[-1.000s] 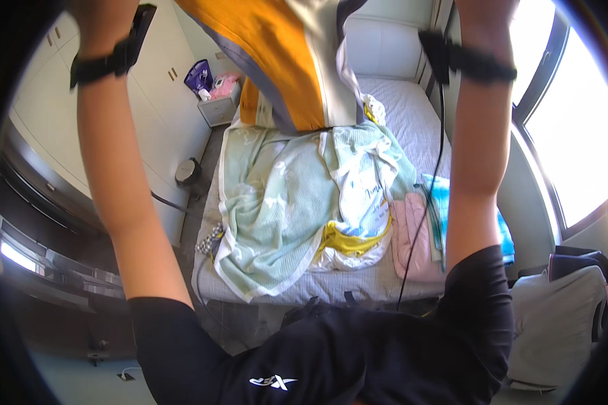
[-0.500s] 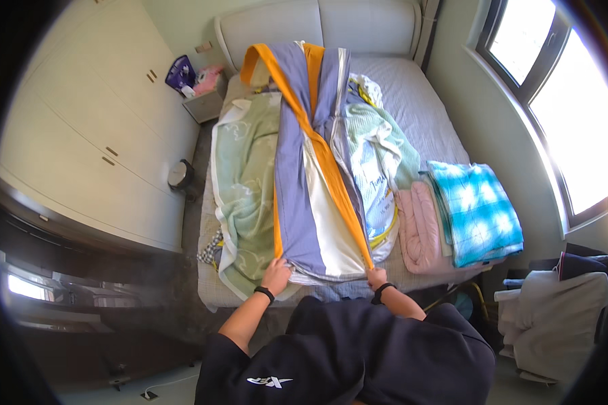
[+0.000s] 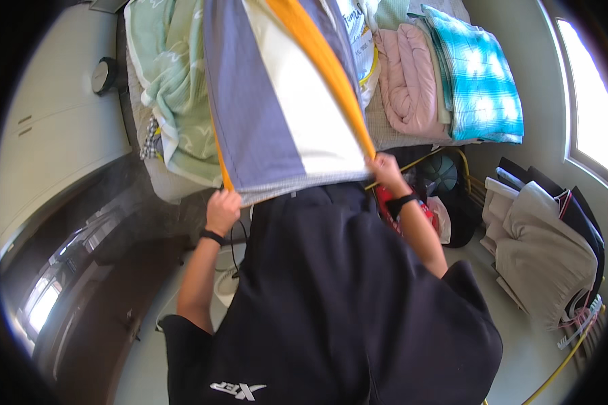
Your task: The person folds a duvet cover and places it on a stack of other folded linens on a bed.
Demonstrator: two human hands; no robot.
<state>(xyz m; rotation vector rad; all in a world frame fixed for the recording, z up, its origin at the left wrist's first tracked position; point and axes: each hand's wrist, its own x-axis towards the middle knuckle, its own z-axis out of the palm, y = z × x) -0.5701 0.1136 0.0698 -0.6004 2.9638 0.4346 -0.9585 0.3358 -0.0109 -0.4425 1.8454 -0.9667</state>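
A large striped bed cover (image 3: 311,101), grey-purple, white and orange, stretches from the bed toward my body. My left hand (image 3: 223,212) is closed on its near left corner, by the orange edge. The near right corner is gripped in my right hand (image 3: 388,173), at the end of the orange stripe. Between my hands the near hem runs taut, just in front of my dark shorts, showing several layers of pale patterned cloth. A green blanket (image 3: 172,88) lies beside the cover on the left.
At the bed's right corner are a folded pink quilt (image 3: 405,81) and a blue checked blanket (image 3: 479,81). Below them stands a dark ball (image 3: 439,174). Clothes (image 3: 544,250) hang on a rack at the right. A dark wooden cabinet (image 3: 105,304) is at the left.
Both hands have drawn the cover's near end off the bed toward my body, still gripping its corners. The view has tipped down, so the headboard is out of sight.
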